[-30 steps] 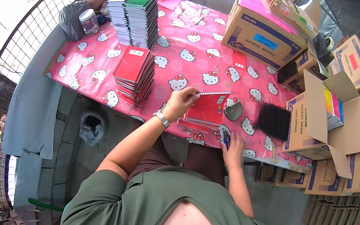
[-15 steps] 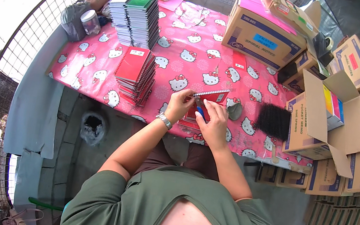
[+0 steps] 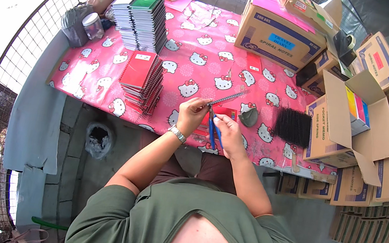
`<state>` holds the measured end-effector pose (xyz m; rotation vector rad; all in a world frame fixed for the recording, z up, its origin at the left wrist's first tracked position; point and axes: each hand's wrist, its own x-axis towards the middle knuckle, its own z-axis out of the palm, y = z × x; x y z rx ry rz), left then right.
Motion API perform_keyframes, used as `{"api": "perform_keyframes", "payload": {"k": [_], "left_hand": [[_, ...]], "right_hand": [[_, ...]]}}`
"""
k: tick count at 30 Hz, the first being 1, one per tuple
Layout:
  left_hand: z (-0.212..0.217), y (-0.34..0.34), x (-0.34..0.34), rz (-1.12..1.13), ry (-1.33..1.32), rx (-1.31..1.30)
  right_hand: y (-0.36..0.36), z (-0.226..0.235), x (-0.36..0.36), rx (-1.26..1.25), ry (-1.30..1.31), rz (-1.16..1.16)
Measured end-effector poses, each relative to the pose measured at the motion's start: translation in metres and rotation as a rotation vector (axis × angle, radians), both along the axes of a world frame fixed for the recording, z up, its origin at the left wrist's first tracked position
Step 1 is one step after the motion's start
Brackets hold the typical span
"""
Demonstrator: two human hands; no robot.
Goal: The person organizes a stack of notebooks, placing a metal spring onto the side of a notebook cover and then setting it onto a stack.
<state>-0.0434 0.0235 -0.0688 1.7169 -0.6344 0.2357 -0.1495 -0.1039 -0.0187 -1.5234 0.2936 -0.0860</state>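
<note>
My left hand is closed on one end of a spiral notebook, tilted so mostly its wire-bound edge shows. Blue-handled pliers sit in my right hand; their jaws are at the end of the spiral beside my left fingertips, and the handles are spread. Under my hands lie more red notebooks, partly covered. A small grey-green object, its kind unclear, rests just right of them.
Red notebooks are stacked to the left, with taller stacks of green- and white-covered ones behind. Black spiral coils lie beside an open carton. A large carton stands at the back of the pink-covered table.
The held notebook has turned from showing its red cover to nearly edge-on. My right hand has shifted slightly down, and the pliers' handles now show spread apart.
</note>
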Motion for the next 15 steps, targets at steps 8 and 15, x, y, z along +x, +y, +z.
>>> {"api": "perform_keyframes", "payload": {"k": [8, 15], "left_hand": [[0.176, 0.065, 0.047, 0.065, -0.675, 0.401], [0.161, 0.112, 0.154, 0.125, -0.244, 1.190]], "right_hand": [[-0.088, -0.072, -0.040, -0.573, -0.167, -0.289], [-0.150, -0.131, -0.038, -1.154, -0.031, -0.264]]}}
